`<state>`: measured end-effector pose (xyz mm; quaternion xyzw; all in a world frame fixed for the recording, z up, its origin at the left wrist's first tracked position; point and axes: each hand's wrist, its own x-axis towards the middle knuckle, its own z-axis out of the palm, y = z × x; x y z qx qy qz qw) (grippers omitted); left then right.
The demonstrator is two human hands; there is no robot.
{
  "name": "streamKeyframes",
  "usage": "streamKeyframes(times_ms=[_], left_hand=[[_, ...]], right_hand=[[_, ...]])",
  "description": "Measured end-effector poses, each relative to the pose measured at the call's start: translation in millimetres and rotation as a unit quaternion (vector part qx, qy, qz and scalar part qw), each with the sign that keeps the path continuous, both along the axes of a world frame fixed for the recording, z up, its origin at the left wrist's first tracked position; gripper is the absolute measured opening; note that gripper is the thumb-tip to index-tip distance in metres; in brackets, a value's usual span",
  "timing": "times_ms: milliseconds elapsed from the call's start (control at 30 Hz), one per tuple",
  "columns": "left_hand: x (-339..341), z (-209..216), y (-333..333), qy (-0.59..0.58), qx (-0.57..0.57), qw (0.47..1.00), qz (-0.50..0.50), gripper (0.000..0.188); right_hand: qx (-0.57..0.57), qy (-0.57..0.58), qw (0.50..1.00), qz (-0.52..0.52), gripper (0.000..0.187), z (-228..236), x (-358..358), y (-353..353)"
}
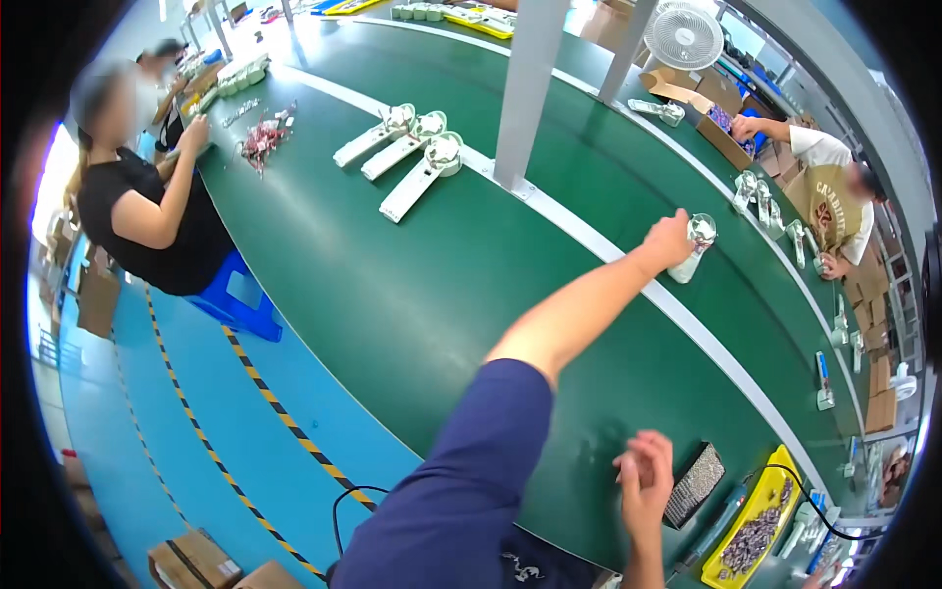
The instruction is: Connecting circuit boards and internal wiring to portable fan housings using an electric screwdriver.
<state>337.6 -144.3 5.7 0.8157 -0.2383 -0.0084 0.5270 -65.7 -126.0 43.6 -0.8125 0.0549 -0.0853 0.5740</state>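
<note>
My left arm reaches far across the green bench. At its end my left hand [669, 240] closes on a white handheld fan [690, 265] with a round head, lying beyond the grey metal strip; the fingertips are partly hidden. Close to me, my right hand [648, 479] hovers over the green surface with its fingers loosely curled and apart, nothing visible in them. Nearest to it is a black box [695, 485] filled with small metal pieces. Beyond that box lie a dark, pen-shaped power screwdriver [721, 522] and a yellow tray [782, 461] of small purplish-silver parts.
Several white fan bodies [410, 187] lie farther up the bench. A grey post [530, 98] rises from the metal strip. One person [137, 206] sits at left near a wire pile [263, 140]; another [834, 187] works at right beside a cardboard box [724, 140].
</note>
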Motion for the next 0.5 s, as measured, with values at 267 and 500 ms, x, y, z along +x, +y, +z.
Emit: streamKeyframes(times_ms=[267,500], left_hand=[[-78,41,290,-0.315,-0.033,0.891,0.325,0.041],[43,-30,473,-0.128,0.197,0.958,0.162,0.034]], right_hand=[[0.060,0.017,0.981,-0.183,0.007,-27,-107,21],[-0.083,-0.091,0.988,-0.095,0.008,26,-95,-47]])
